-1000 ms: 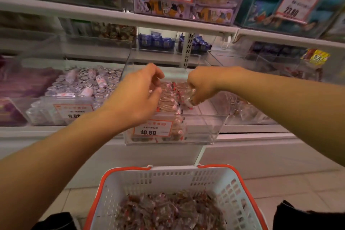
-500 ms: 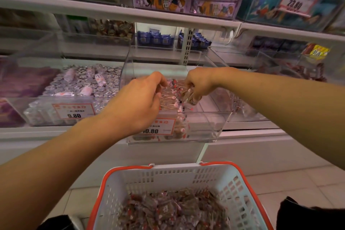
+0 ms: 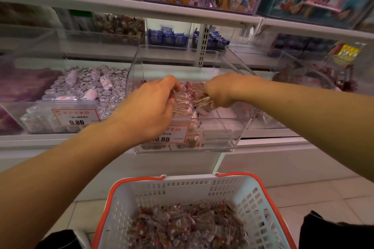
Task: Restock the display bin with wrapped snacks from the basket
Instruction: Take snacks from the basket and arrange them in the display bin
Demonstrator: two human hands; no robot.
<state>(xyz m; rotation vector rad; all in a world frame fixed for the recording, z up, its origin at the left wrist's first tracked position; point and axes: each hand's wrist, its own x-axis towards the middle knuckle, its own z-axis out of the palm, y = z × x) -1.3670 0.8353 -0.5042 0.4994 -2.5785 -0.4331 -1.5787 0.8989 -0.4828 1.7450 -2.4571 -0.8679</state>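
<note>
1. Below both hands, closest of all, sits a white basket (image 3: 251, 204) with an orange rim. It is full of little wrapped snacks (image 3: 182, 226) in red and brown wrappers.
2. Past the basket there is pale tiled floor (image 3: 303, 194) and the white front of the shelf (image 3: 263, 159).
3. Higher up, both arms reach into a clear display bin (image 3: 232, 127). A price tag (image 3: 172, 136) reading 10.80 is stuck on its front, partly hidden behind the left wrist.
4. The left hand (image 3: 149, 107) is over the left side of the bin. Its fingers curl down onto a neat row of snacks there, and it looks like they pinch some, but the view is blurry.
5. The right hand (image 3: 220, 91) is close beside the left one, not touching it. Its fingers are curled round a small bunch of clear-wrapped snacks.
6. The bin floor under the right hand is mostly bare.
7. Left of the left hand is another bin of silver candies (image 3: 87, 87), with a 9.80 tag.
8. Farther back, behind both hands, are small blue packs (image 3: 168, 38).
9. On the top shelf, boxes carry tags reading 18.80 and 23.80.
</note>
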